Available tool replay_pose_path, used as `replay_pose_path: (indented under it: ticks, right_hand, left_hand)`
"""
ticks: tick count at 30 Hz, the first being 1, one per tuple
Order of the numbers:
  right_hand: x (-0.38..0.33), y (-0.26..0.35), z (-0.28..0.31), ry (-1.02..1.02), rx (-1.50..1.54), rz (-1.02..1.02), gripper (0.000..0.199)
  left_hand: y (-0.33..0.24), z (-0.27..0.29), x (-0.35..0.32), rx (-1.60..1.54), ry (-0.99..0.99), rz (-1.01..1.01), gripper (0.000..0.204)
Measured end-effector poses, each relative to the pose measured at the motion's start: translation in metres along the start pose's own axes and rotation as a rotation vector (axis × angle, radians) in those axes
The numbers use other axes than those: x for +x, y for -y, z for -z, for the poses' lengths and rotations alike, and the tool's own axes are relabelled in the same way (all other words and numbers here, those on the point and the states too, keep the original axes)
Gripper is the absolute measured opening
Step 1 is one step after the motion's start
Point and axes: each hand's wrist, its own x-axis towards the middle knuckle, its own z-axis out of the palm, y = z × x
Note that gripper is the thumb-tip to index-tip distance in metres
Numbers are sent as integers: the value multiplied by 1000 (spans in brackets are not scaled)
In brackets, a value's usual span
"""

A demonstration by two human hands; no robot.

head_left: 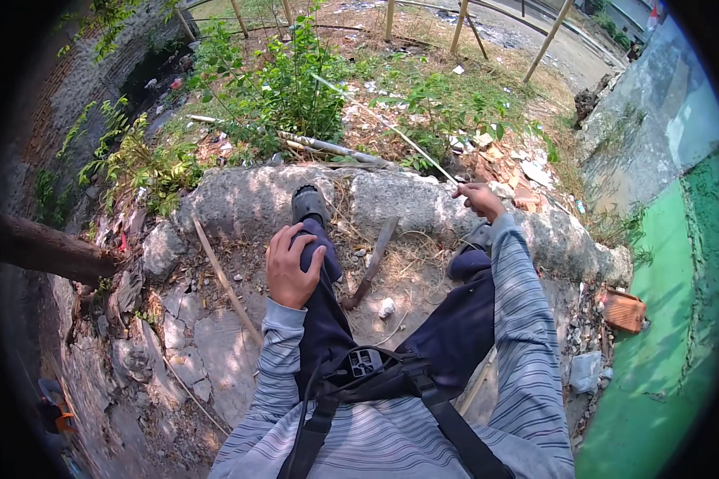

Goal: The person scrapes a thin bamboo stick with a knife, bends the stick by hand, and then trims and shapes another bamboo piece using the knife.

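Observation:
My right hand (pixel 479 200) is closed around one end of a long, thin, pale stick (pixel 382 121). The stick slants up and to the left over the weeds, with its far tip near a leafy bush. On my left knee lies my left hand (pixel 291 267), palm down, fingers stretched out and nothing held. Between my feet a machete (pixel 375 259) rests on the ground, its greyish blade pointing away and its brown handle toward me.
A rough concrete curb (pixel 407 199) crosses ahead, with my shoes against it. Beyond are bushes (pixel 303 88), litter and a bamboo fence (pixel 461 28). Left lie a bamboo strip (pixel 225 279) and a tree trunk (pixel 52 249); right, a brick-coloured block (pixel 624 311) beside a green wall (pixel 655 319).

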Motion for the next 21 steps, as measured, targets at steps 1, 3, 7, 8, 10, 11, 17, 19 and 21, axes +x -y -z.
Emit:
replay_pose_path:
  ticks: [1,3,7,8,10,11,17,19,21]
  right_hand:
    - [18,-27,3,-49,-494,-128,31]
    - [22,-17,4,-143,-345,-23,31]
    - [-22,32,4,82,753,236,34]
    - [-22,26,8,79,751,230,34]
    - [-23,18,13,89,597,-48,34]
    - [-23,16,3,-140,8,-162,36]
    - [-25,28,-5,92,947,189,33]
    - [-14,20,-1,-95,370,14,30]
    - [15,-43,32,-454,-743,-94,31]
  left_hand:
    - [0,-3,1,-23,8,13,25]
    - [4,-3,-3,-23,2,11,25]
    - [0,5,-9,-3,-38,20,24]
    - [-2,4,-6,-2,-54,-3,24]
    - [2,3,-1,-15,-40,4,24]
    - [3,3,-2,-24,-30,9,24]
    - [5,8,-13,-28,-39,21,24]
    - [4,10,-15,-5,-50,30,25]
    - [0,-3,-5,-82,-31,-10,24]
